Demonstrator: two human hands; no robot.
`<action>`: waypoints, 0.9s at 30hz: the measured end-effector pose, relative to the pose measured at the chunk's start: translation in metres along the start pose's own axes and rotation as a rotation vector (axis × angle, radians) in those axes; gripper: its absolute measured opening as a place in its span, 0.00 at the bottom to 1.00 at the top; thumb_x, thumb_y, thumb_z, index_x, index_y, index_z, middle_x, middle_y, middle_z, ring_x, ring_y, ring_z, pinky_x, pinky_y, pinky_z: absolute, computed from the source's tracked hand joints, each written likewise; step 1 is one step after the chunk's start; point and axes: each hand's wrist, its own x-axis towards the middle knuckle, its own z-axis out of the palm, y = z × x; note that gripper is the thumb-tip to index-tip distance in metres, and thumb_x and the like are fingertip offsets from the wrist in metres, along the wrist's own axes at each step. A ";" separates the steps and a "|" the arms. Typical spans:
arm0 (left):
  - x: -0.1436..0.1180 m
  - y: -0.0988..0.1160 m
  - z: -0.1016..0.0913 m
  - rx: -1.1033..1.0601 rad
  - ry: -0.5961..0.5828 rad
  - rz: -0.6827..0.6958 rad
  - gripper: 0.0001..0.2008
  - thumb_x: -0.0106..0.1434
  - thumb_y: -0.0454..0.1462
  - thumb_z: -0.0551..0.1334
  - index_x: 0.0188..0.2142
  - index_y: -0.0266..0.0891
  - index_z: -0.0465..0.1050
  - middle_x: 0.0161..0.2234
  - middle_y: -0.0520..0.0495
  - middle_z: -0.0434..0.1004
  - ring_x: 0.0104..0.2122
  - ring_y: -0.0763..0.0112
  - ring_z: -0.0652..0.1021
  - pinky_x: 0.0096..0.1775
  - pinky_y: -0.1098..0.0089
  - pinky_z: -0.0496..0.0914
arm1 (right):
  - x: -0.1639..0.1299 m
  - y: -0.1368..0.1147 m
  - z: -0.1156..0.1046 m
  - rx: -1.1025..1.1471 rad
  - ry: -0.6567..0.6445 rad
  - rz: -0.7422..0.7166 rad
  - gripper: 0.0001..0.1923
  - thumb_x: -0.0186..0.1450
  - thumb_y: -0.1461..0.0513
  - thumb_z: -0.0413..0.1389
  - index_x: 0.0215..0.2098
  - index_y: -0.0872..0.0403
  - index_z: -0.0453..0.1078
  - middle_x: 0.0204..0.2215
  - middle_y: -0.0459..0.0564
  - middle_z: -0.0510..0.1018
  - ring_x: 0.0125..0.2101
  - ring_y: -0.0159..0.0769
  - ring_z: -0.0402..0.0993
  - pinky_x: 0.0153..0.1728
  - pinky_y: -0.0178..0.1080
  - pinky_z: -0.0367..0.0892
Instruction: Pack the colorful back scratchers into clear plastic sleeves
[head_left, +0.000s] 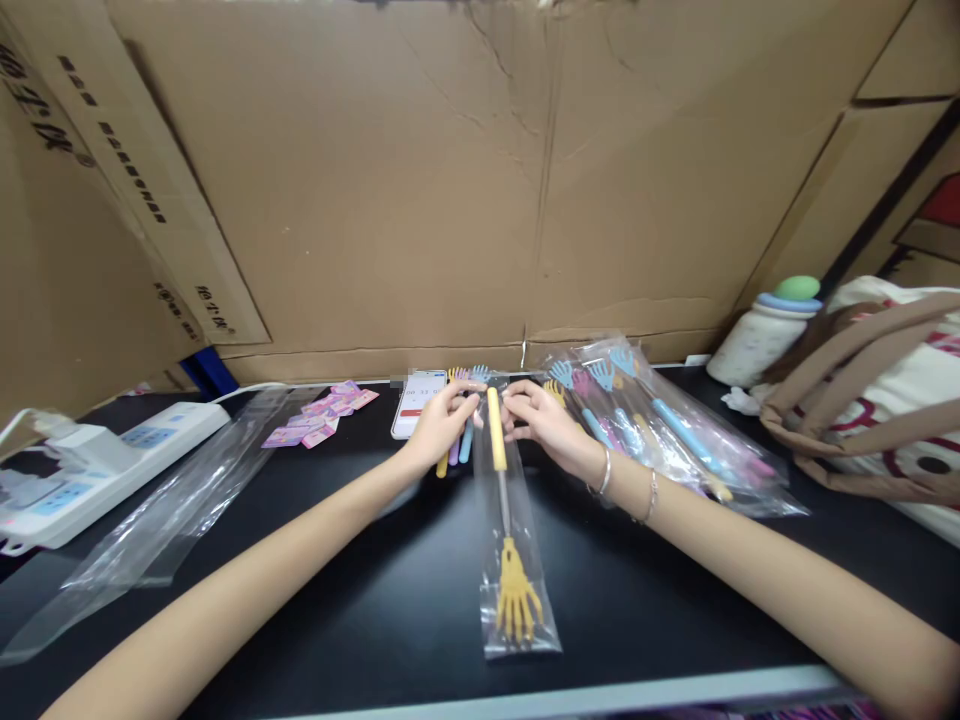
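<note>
I am pinching the bag mouth [495,385] around the yellow scratcher [504,520] with left hand [442,420] and right hand [544,420]; the slick film risks slipping.

Black printed characters run along the flaps of the cardboard box [97,180] at the desk's back left corner, but they are too blurred to read. The phone [418,402] lying near the desk's back edge shows a lit screen with digits and a red bar, also too small to make out.
</note>
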 end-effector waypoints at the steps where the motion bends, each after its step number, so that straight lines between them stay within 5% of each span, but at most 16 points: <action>1: -0.002 -0.005 0.003 0.002 0.003 -0.011 0.18 0.62 0.45 0.57 0.47 0.36 0.66 0.23 0.56 0.70 0.08 0.84 0.62 0.10 0.80 0.54 | -0.001 0.005 -0.002 0.012 0.006 0.022 0.12 0.57 0.58 0.60 0.34 0.53 0.61 0.20 0.39 0.70 0.22 0.26 0.69 0.25 0.32 0.69; 14: -0.012 -0.017 0.013 -0.041 -0.003 0.032 0.15 0.64 0.44 0.56 0.45 0.37 0.66 0.17 0.59 0.62 0.15 0.81 0.62 0.18 0.79 0.55 | -0.004 0.026 -0.002 0.083 0.029 0.094 0.16 0.57 0.55 0.61 0.39 0.53 0.66 0.30 0.46 0.76 0.31 0.31 0.76 0.31 0.34 0.70; 27: -0.013 -0.016 0.014 -0.091 0.002 0.013 0.17 0.59 0.46 0.61 0.43 0.38 0.65 0.18 0.59 0.62 0.17 0.79 0.66 0.19 0.78 0.56 | -0.008 0.032 0.004 0.025 0.075 -0.034 0.15 0.56 0.54 0.60 0.37 0.53 0.66 0.22 0.41 0.71 0.21 0.28 0.67 0.22 0.32 0.62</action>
